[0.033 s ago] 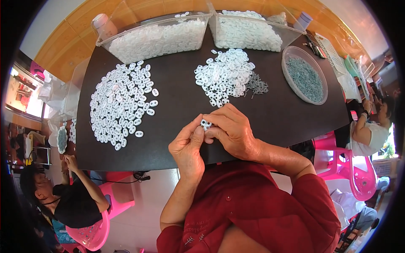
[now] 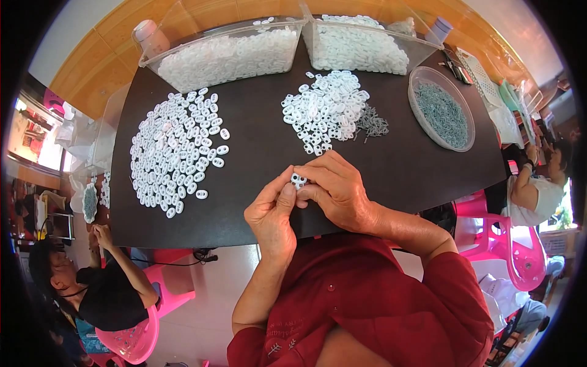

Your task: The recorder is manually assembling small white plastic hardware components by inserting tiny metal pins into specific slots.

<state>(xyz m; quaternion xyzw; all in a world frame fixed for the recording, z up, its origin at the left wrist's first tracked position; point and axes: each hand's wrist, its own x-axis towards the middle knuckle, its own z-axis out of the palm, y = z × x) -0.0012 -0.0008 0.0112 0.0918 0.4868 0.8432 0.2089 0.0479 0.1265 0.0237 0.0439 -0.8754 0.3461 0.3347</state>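
Between my fingertips, just above the table's near edge, is a small white plastic piece with dark round holes (image 2: 298, 180). My left hand (image 2: 273, 211) pinches it from the left with thumb and forefinger. From the other side my right hand (image 2: 335, 186) grips it too, with its fingers curled. The fingers cover part of the piece. Beyond my hands lies a heap of loose white pieces with holes (image 2: 324, 107), and a small pile of grey screws (image 2: 372, 122) touches its right side. To the left spreads a wide layer of oval white two-holed pieces (image 2: 174, 150).
Two clear bins (image 2: 226, 58) (image 2: 358, 49) full of white pieces stand at the back of the dark table (image 2: 257, 122). A round tub (image 2: 471, 137) of screws sits at the right. Other people sit at left (image 2: 110, 284) and right (image 2: 538, 192), on pink chairs.
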